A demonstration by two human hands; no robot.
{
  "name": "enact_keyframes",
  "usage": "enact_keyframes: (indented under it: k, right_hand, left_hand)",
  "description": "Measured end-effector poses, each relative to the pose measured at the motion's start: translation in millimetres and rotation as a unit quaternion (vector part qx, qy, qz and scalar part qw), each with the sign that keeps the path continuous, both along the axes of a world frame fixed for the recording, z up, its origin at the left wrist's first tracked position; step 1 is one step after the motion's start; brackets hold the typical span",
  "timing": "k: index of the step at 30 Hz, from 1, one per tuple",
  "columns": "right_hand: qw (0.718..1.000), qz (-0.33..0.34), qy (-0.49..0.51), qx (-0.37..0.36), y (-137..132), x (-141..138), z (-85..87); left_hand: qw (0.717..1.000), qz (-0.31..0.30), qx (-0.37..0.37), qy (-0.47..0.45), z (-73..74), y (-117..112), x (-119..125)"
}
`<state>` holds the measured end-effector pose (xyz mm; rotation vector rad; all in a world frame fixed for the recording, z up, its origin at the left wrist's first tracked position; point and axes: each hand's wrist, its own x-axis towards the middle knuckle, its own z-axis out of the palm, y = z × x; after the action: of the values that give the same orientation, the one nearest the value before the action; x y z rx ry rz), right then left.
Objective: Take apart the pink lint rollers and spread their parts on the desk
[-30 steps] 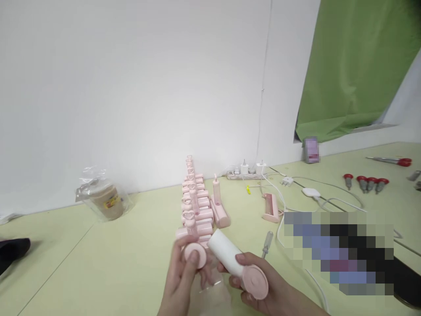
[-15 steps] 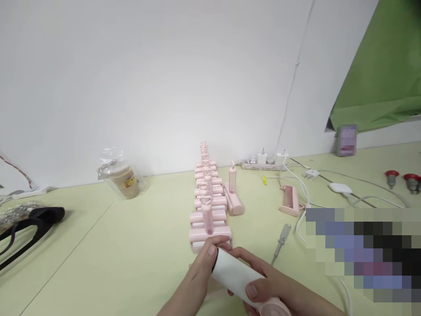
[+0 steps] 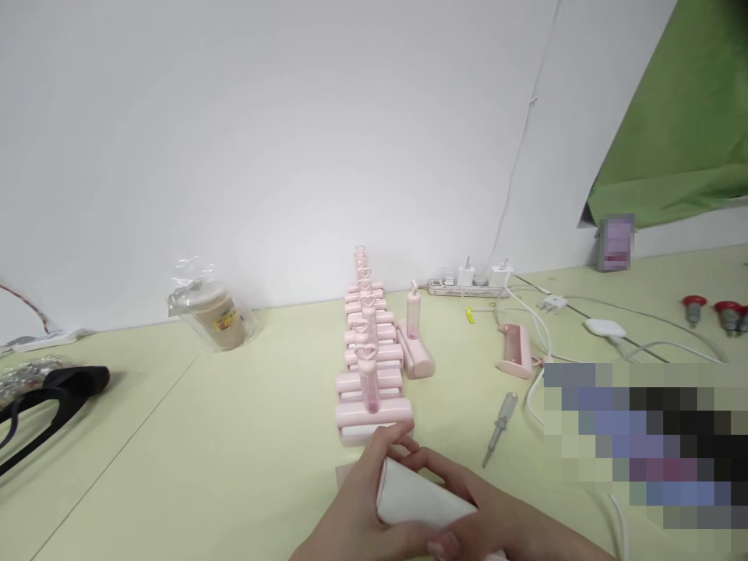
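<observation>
left hand [image 3: 356, 514]: grip wrapped round the far end of the white roll [image 3: 418, 499], near the counter's [image 3: 204, 452] front edge.
right hand [image 3: 496, 518]: grip closed on the roll's near end, thumb on top.
roll: held off the counter, just in front of the row of pink rollers [image 3: 369, 366] that runs toward the wall.
step: looks like seating the roll between both hands.
next: a firm squeeze along the roll's axis, judged.
nearby: screwdriver [image 3: 498, 428] to the right, single pink roller [image 3: 414, 343] beside the row, bagged cup [image 3: 216, 315] left, power strip [image 3: 467, 287] at the back edge.
</observation>
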<state>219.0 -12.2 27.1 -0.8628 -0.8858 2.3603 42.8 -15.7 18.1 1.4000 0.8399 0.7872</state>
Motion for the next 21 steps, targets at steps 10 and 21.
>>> enact_keyframes:
  k: [10, 21]
  right_hand:
    - [0.997, 0.059, 0.054, 0.017, 4.9, 13.0, -0.4]
    - [0.950, -0.306, -0.022, 0.064, 12.2, 2.0, 15.0]
  left_hand:
    - [0.987, 0.157, 0.028, 0.032, 19.3, 1.1, -3.3]
    - [0.926, 0.370, 0.060, -0.045, 16.2, -7.3, 32.8]
